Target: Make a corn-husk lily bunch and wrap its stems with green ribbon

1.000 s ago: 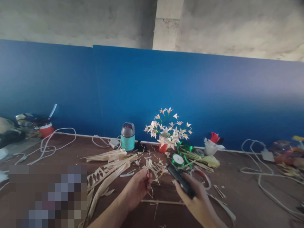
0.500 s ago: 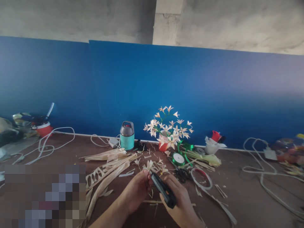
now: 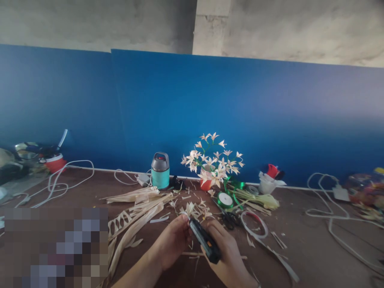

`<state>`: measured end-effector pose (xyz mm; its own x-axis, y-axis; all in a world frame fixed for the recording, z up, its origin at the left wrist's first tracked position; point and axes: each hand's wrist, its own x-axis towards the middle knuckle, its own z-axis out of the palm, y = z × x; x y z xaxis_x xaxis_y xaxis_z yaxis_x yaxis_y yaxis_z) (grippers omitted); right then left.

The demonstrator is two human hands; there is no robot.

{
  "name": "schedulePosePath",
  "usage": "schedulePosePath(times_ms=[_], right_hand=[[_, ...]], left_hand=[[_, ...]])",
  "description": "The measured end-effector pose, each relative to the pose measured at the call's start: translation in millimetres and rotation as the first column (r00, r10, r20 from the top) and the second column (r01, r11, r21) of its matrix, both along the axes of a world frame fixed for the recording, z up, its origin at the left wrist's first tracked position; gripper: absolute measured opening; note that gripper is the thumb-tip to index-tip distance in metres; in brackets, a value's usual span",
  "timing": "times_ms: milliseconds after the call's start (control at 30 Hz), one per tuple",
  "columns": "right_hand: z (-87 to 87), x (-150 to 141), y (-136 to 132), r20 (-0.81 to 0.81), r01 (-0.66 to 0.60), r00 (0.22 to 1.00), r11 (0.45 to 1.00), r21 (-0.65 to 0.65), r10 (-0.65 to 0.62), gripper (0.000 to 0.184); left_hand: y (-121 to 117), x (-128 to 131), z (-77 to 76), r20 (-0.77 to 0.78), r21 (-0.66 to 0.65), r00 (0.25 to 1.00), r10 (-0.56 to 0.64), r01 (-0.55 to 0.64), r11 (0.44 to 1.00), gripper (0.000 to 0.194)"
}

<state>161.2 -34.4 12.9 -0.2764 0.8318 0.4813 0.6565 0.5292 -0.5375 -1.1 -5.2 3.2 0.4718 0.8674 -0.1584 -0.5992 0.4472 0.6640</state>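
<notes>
The right grip (image 3: pixel 226 246) is closed around a black handheld tool (image 3: pixel 201 235), pointed close to the pale flower (image 3: pixel 189 209) pinched in the left grip (image 3: pixel 174 238) above the counter (image 3: pixel 303 244), with a green ribbon spool (image 3: pixel 225 199) beyond and a red cup (image 3: pixel 205 185) of similar flowers (image 3: pixel 221 172) farther back.

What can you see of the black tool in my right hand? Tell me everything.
The black tool has a long, narrow body, seemingly hard plastic, with a small orange patch on its side. Your right hand grips it at a slant, near end towards you, far end beside the pale flower pinched in your left hand. Whether the tip touches the flower is unclear.
</notes>
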Motion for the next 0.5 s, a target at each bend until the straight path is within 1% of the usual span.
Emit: schedulePosePath(times_ms=[200, 367, 500], right_hand=[[-1.0, 0.4, -0.8, 0.044, 0.007, 0.999, 0.999, -0.038, -0.006, 0.025], [-2.0, 0.7, -0.6, 0.035, 0.002, 0.999, 1.000, -0.024, -0.002, 0.025], [-2.6, 0.6, -0.6, 0.028, 0.001, 1.000, 1.000, -0.016, -0.001, 0.023]], left_hand=[[0.5, -0.4, -0.2, 0.040, -0.005, 0.999, -0.001, 0.001, 1.000, 0.018], [1.4, 0.0, -2.5, 0.090, -0.039, 0.996, 0.008, -0.005, 0.999, 0.015], [1.6, 1.2, -1.8, 0.072, -0.077, 0.997, 0.019, -0.014, 0.997, 0.017]])
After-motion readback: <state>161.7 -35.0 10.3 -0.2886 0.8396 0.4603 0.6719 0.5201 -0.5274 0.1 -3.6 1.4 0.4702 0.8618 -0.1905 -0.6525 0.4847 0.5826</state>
